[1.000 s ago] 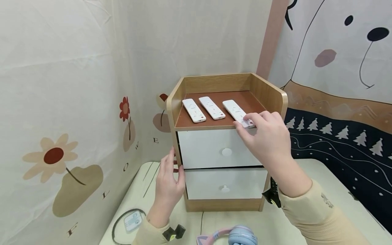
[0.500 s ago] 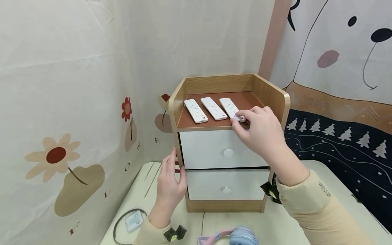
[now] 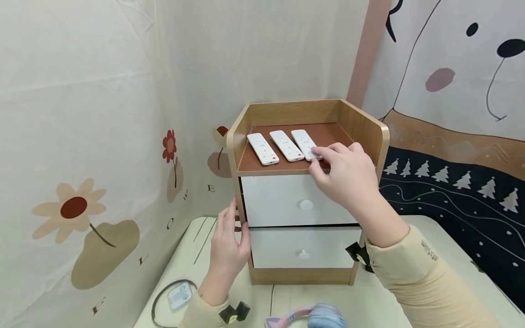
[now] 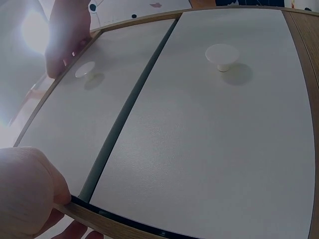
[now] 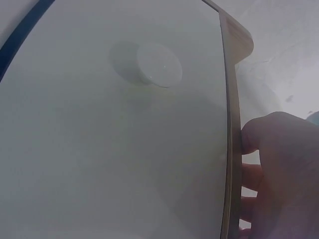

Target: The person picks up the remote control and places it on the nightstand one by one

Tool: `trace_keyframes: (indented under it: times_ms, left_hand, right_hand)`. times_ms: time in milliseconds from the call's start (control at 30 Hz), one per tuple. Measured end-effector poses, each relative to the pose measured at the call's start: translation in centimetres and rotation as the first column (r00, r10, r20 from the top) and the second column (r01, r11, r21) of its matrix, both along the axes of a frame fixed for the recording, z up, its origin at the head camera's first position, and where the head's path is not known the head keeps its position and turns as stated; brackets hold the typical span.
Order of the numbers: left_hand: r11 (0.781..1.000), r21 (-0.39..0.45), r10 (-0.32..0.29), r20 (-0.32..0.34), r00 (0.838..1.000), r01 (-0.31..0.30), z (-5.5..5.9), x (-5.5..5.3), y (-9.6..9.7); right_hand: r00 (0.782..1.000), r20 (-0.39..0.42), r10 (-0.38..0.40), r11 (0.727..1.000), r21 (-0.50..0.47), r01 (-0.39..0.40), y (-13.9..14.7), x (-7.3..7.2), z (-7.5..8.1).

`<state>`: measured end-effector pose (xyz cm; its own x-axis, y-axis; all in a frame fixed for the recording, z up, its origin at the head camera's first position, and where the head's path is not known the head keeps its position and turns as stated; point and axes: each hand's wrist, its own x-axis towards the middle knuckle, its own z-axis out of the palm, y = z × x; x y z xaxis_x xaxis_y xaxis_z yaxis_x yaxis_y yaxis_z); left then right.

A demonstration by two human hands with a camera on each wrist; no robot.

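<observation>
Three white remote controls lie side by side on the brown top shelf of a small wooden cabinet (image 3: 362, 119): a left one (image 3: 263, 149), a middle one (image 3: 286, 146) and a right one (image 3: 302, 140). My right hand (image 3: 348, 175) pinches the near end of the right remote, thumb at its front end and fingertips on its upper face. That remote's near end is close beside the middle one. My left hand (image 3: 229, 250) rests on the cabinet's left side, fingers extended along it; in the left wrist view its thumb (image 4: 60, 189) is at the front edge.
The cabinet has an upper drawer (image 3: 279, 200) and a lower drawer (image 3: 279, 246), both with white fronts and round knobs. Blue headphones (image 3: 326, 316) lie in front. A pale blue device (image 3: 179, 297) with a dark cord lies at the left. Printed curtains (image 3: 102, 114) hang behind.
My right hand has slid the right remote leftward and slightly back, closer to the middle one. The other two remotes and my left hand have stayed in place.
</observation>
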<state>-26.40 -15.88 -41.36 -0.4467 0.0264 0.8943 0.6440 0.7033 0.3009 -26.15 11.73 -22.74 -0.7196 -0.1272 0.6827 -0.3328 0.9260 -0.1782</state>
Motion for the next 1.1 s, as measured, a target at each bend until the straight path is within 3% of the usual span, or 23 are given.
trace_keyframes:
  times_ms: [233, 433, 667, 867, 1100]
  left_hand:
    - [1.0, 0.001, 0.007, 0.016, 1.0, -0.007, 0.0, 0.1, 0.1]
    - [1.0, 0.002, 0.002, 0.0, 1.0, -0.002, 0.2, 0.2, 0.2]
    - [1.0, -0.003, -0.001, -0.032, 0.999, 0.001, 0.4, 0.1, 0.3]
    - [1.0, 0.005, 0.013, -0.016, 1.0, -0.013, 0.5, 0.4, 0.1]
    - [1.0, 0.006, 0.011, -0.036, 0.999, -0.01, 0.2, 0.7, 0.1]
  right_hand:
    - [0.998, -0.065, 0.02, 1.0, -0.014, -0.021, 0.2, -0.1, -0.4]
    - [0.982, -0.171, 0.077, 0.992, -0.09, -0.093, 0.7, -0.1, -1.2]
    - [0.928, -0.337, 0.16, 0.969, -0.125, -0.213, 1.7, 0.0, -2.7]
    - [0.873, -0.435, 0.219, 0.943, -0.135, -0.303, 2.2, 0.5, -3.8]
    - [0.84, -0.504, 0.202, 0.928, -0.176, -0.329, 3.2, 1.2, -5.8]
